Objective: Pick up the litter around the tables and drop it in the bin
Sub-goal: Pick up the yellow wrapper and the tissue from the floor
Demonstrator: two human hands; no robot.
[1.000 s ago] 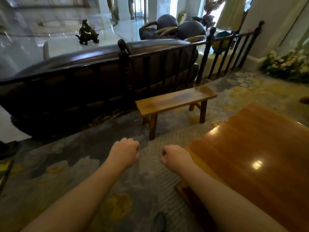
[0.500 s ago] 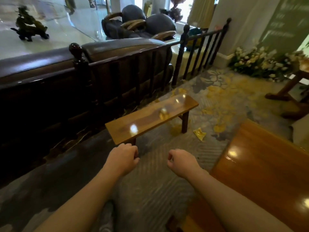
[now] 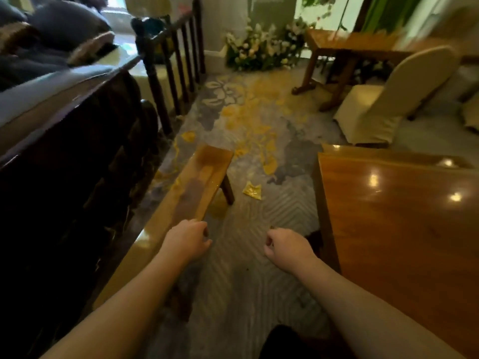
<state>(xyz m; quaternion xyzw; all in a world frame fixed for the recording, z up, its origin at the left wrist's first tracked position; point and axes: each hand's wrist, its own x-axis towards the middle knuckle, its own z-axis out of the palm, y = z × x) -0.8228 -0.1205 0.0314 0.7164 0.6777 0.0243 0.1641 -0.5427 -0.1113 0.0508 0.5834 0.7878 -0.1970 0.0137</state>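
A crumpled yellow wrapper (image 3: pixel 252 190) lies on the grey patterned carpet, between the wooden bench (image 3: pixel 191 187) on the left and the glossy wooden table (image 3: pixel 399 229) on the right. My left hand (image 3: pixel 187 239) hangs curled over the bench's near edge, with nothing visible in it. My right hand (image 3: pixel 286 246) is a loose fist above the carpet beside the table's corner, also with nothing visible in it. Both hands are well short of the wrapper. No bin is in view.
A dark wooden railing (image 3: pixel 166 73) and a dark sofa back run along the left. A cream-covered chair (image 3: pixel 383 104) and a second wooden table (image 3: pixel 355 47) stand at the back right, with white flowers (image 3: pixel 261 47) against the far wall. A narrow carpet aisle runs between bench and table.
The view has swung to the right and moved forward along the bench. The yellow wrapper, the chair and the far table have come into view. Both hands stay curled and hold nothing.
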